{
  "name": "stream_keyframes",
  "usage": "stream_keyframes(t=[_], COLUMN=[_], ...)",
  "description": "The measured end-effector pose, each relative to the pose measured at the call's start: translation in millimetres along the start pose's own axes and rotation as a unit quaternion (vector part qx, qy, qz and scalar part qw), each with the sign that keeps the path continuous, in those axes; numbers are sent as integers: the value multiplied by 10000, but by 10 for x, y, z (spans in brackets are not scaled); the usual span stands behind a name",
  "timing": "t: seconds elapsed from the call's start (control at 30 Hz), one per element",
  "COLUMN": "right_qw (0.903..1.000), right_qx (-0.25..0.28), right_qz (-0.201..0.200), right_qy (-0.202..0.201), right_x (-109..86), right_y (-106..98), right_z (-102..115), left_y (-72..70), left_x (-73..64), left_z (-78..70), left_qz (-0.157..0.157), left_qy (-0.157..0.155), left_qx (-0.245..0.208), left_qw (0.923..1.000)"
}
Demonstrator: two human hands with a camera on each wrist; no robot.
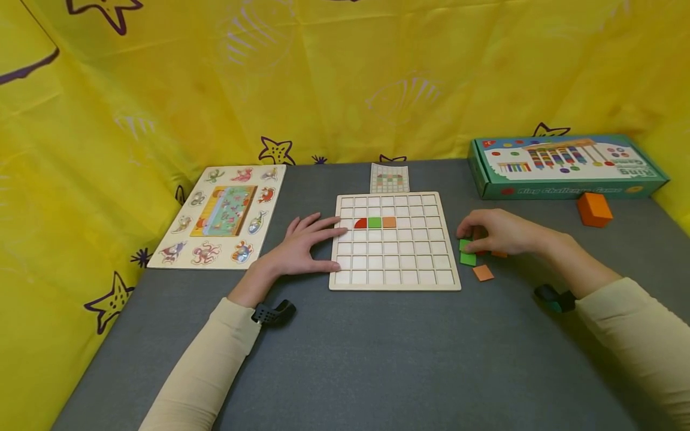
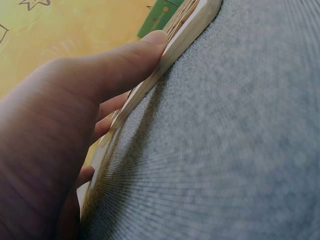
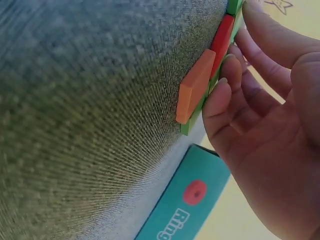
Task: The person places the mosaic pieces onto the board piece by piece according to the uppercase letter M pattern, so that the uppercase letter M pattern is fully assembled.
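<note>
A pale wooden grid board (image 1: 399, 276) lies flat at the middle of the table. In its grid, a red rounded tile (image 1: 361, 223), a green square tile (image 1: 374, 222) and an orange square tile (image 1: 389, 222) sit side by side. My left hand (image 1: 302, 246) rests spread at the board's left edge, thumb and fingertips on the rim. Right of the board, my right hand (image 1: 498, 232) pinches a green tile (image 3: 234, 7) between thumb and fingers, over a small pile. Another green tile (image 1: 468, 259), an orange tile (image 1: 483, 273) and a red tile (image 3: 222, 37) lie there, partly hidden.
A small pattern card (image 1: 390, 178) lies against the board's far edge. To the left is a sea-animal puzzle board (image 1: 215, 257). A green game box (image 1: 566, 191) stands at the back right, with an orange block (image 1: 595, 209) in front. Yellow cloth (image 1: 334, 90) hangs behind.
</note>
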State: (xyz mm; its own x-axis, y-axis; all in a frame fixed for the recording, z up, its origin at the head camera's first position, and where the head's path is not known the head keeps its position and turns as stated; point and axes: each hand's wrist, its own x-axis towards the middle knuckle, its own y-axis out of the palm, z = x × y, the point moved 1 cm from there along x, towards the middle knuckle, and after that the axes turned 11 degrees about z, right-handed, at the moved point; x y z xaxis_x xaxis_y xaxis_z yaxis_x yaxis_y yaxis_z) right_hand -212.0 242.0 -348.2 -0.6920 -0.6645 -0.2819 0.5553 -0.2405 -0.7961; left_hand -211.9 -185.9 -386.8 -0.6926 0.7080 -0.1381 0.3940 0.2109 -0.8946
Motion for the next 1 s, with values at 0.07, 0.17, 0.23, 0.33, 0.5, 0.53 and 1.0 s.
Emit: stream_keyframes(t=[0.07,0.17,0.23,0.33,0.5,0.53,1.0], right_qw=[10000,9999,9999,9999,9999,9999,9991], right_qx=[42,112,129,150,104,94,380], right_qz=[1,3,6,27,-11,-29,-150], right_qy=[-1,5,18,23,-42,-57,-143], right_x=[0,-3,-5,-3,6,11,290], right_y=[11,22,26,24,-20,-34,-178], right_z=[-4,-4,-2,2,36,44,210], left_y=[-1,-2,-2,-1,1,1,0], left_x=[-2,-6,-9,-11,-4,-3,6], left_z=[1,1,0,2,5,6,1], left_qz=[-8,-16,-17,-20,-33,-36,36], left_qy=[2,4,7,4,7,9,-65], left_qx=[9,7,-2,-1,5,11,40], left_qw=[10000,10000,10000,10000,10000,10000,10000])
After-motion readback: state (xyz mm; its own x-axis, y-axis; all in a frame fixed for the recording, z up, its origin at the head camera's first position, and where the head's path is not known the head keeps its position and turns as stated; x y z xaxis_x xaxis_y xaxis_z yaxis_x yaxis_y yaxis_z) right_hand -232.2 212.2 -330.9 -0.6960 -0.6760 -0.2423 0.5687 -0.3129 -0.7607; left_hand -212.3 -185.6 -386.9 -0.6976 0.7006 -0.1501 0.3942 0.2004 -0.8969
